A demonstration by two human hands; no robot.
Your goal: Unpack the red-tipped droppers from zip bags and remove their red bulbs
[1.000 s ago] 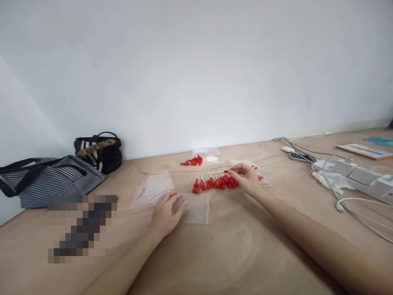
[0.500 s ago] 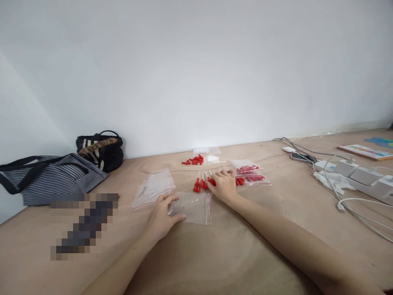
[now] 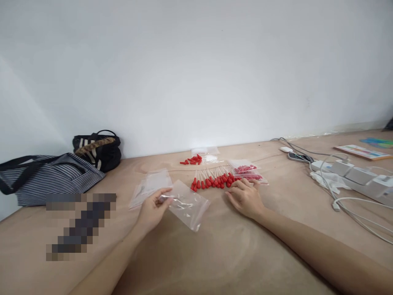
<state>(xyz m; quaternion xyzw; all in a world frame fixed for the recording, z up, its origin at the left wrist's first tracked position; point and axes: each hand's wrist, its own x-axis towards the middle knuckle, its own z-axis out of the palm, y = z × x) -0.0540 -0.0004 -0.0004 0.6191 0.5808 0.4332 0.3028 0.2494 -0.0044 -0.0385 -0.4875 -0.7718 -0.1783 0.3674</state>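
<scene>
My left hand (image 3: 155,207) pinches the left corner of a clear zip-lock bag (image 3: 188,205), which is tilted up off the table with its seal edge toward the lower right. A fanned row of pale thin sticks with red bulb-shaped ends (image 3: 211,180) lies in the middle, red ends toward me. At the row's right end rests my right hand (image 3: 245,197), palm down, fingers apart and lightly bent, holding nothing visible. Right behind that hand are zip-lock bags with red-ended pieces inside (image 3: 245,169).
A stack of flat clear bags (image 3: 153,184) lies left of the held one. Farther back are loose red pieces (image 3: 193,159) and another clear bag (image 3: 205,150). Striped (image 3: 58,176) and black (image 3: 107,151) bags stand left; a power strip (image 3: 365,176) with cables lies right.
My left hand has gripped the clear bag and lifted and turned it. My right hand has slid right along the row, uncovering the red ends.
</scene>
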